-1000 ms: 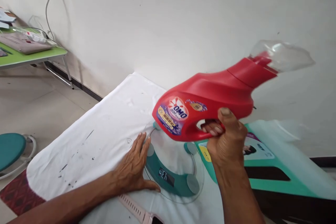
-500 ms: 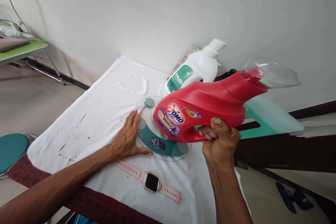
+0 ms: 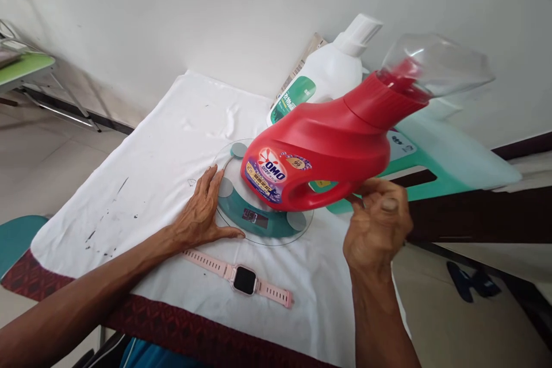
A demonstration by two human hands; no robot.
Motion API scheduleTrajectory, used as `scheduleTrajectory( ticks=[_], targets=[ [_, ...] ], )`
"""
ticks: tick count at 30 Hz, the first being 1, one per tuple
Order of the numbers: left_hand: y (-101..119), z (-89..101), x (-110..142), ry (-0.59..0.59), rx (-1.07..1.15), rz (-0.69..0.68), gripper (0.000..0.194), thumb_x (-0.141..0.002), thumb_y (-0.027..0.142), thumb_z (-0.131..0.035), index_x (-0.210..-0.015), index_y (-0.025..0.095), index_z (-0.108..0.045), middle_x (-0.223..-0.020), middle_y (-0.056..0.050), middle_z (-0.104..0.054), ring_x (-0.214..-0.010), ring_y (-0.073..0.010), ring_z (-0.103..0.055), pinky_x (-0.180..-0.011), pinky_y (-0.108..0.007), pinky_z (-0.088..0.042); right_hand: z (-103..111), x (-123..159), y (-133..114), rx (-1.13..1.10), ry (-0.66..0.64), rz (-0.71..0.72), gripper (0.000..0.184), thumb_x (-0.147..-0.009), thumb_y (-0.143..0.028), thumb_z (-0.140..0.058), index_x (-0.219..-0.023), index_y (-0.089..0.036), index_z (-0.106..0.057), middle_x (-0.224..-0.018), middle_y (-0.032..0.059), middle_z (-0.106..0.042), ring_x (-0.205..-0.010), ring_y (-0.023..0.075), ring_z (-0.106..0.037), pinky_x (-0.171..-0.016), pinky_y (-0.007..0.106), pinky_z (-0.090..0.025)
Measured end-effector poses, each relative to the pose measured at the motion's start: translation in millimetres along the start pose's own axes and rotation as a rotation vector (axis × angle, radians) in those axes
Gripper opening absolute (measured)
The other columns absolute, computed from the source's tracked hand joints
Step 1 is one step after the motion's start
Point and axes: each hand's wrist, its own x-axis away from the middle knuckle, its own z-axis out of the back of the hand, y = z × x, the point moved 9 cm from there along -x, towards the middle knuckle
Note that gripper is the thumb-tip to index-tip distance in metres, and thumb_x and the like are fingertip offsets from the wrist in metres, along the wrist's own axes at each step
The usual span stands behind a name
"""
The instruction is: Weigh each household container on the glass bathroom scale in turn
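A red OMO laundry detergent bottle with a clear cap stands on the round glass kitchen scale, its base over the middle. The scale's display is lit, but I cannot read its digits surely. My left hand lies open along the scale's left edge, thumb and fingers spread around the rim. Just right of the bottle, my right hand is off the handle, with loosely curled fingers and nothing held. Its fingertips are at the bottle's lower side; whether they touch it I cannot tell.
Behind the red bottle are a white detergent bottle, a box against the wall, and a large green jug. A pink smartwatch lies in front of the scale on the white cloth. A teal stool is at left.
My right hand has let go of the red bottle's handle and drawn to the right. The scale's display has changed. My left hand keeps its place at the scale's edge.
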Motion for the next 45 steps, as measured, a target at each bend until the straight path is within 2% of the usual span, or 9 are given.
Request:
scheduleTrajectory(
  ticks=[4, 6, 8, 26, 30, 33, 36, 39, 45],
  targets=[
    [0.1, 0.0, -0.2, -0.005, -0.006, 0.004, 0.139, -0.066, 0.086, -0.075, -0.167, 0.019, -0.007, -0.170, -0.030, -0.019, -0.159, -0.0491, -0.022, -0.122, -0.071, -0.035, 36.0, 35.6, 56.0, -0.079, 0.104, -0.232, 0.053, -0.089, -0.068, -0.061, -0.067, -0.021, -0.058, -0.058, -0.0017, -0.051, -0.055, 0.0157, -0.052, -0.055, 0.031, -0.045],
    [0.3, -0.6, -0.4, -0.014, -0.011, 0.005, 0.138, -0.067, 0.086, -0.075, -0.167, 0.019, -0.007, -0.170, -0.030, -0.019, -0.159, -0.0488, -0.022, -0.122, -0.071, -0.035, 44.4, 55.0, 86.7, -0.094, 0.140, -0.367, 0.055, -0.087, -0.068, -0.066, -0.062, -0.020, -0.055, -0.053, -0.0038, -0.046, -0.049, 0.0134, -0.047, -0.049, 0.028, -0.039],
    [1.1, -0.3, -0.8, -0.012, -0.022, -0.003, 0.138, -0.067, 0.086, -0.075, -0.167, 0.019, -0.007, -0.169, -0.029, -0.019, -0.159, -0.0486, -0.023, -0.122, -0.072, -0.034, 46.7, 66.7, 103.8, -0.117, 0.158, -0.402, 0.054, -0.086, -0.065, -0.071, -0.061, -0.020, -0.052, -0.053, -0.0052, -0.044, -0.048, 0.0118, -0.045, -0.048, 0.026, -0.036],
    [4.8, 2.4, -2.8, -0.008, -0.071, -0.026, 0.138, -0.067, 0.087, -0.073, -0.168, 0.017, -0.011, -0.169, -0.029, -0.022, -0.158, -0.0475, -0.025, -0.122, -0.068, -0.037, 42.8, 71.2, 113.2, -0.032, 0.059, -0.382, 0.051, -0.091, -0.056, -0.074, -0.062, -0.020, -0.050, -0.056, -0.0061, -0.045, -0.054, 0.0105, -0.043, -0.056, 0.027, -0.035],
    [3.9, 1.8, -2.3, -0.008, -0.080, -0.022, 0.139, -0.066, 0.087, -0.074, -0.168, 0.017, -0.011, -0.168, -0.030, -0.023, -0.158, -0.0481, -0.026, -0.122, -0.068, -0.038, 46.7, 61.6, 98.8, 0.000, 0.078, -0.364, 0.043, -0.088, -0.055, -0.075, -0.069, -0.021, -0.057, -0.061, -0.0044, -0.053, -0.062, 0.0142, -0.051, -0.064, 0.030, -0.043],
    [4.0, 1.2, -2.3, -0.014, -0.076, -0.025, 0.138, -0.067, 0.087, -0.074, -0.168, 0.018, -0.009, -0.168, -0.030, -0.022, -0.157, -0.0487, -0.026, -0.121, -0.070, -0.038, 43.8, 38.3, 58.4, 0.021, 0.098, -0.187, 0.032, -0.086, -0.053, -0.076, -0.087, -0.022, -0.067, -0.076, -0.0009, -0.064, -0.077, 0.0194, -0.062, -0.079, 0.038, -0.050],
    [4.0, 1.3, -2.3, -0.009, -0.059, -0.026, 0.138, -0.068, 0.086, -0.074, -0.168, 0.017, -0.009, -0.168, -0.030, -0.021, -0.158, -0.0485, -0.025, -0.121, -0.070, -0.037, 24.7, 15.0, 17.6, -0.051, 0.048, -0.041, 0.033, -0.086, -0.053, -0.074, -0.106, -0.027, -0.071, -0.095, 0.0033, -0.070, -0.093, 0.0260, -0.068, -0.089, 0.046, -0.052],
    [2.4, 0.3, -1.7, -0.003, -0.038, -0.018, 0.138, -0.068, 0.087, -0.074, -0.168, 0.017, -0.009, -0.168, -0.030, -0.021, -0.158, -0.0480, -0.025, -0.122, -0.069, -0.037, 1.6, 2.1, -5.5, -0.119, -0.008, 0.021, 0.043, -0.084, -0.055, -0.074, -0.121, -0.035, -0.067, -0.114, 0.0048, -0.069, -0.107, 0.0303, -0.067, -0.088, 0.048, -0.053],
    [-0.4, -2.1, -0.6, 0.002, -0.009, -0.010, 0.140, -0.066, 0.087, -0.074, -0.169, 0.019, -0.007, -0.170, -0.029, -0.019, -0.159, -0.0486, -0.023, -0.122, -0.070, -0.035, -15.0, -1.2, -7.8, -0.202, 0.040, 0.019, 0.036, -0.082, -0.058, -0.074, -0.110, -0.036, -0.072, -0.095, 0.0017, -0.064, -0.089, 0.0247, -0.064, -0.078, 0.042, -0.053]
  ],
)
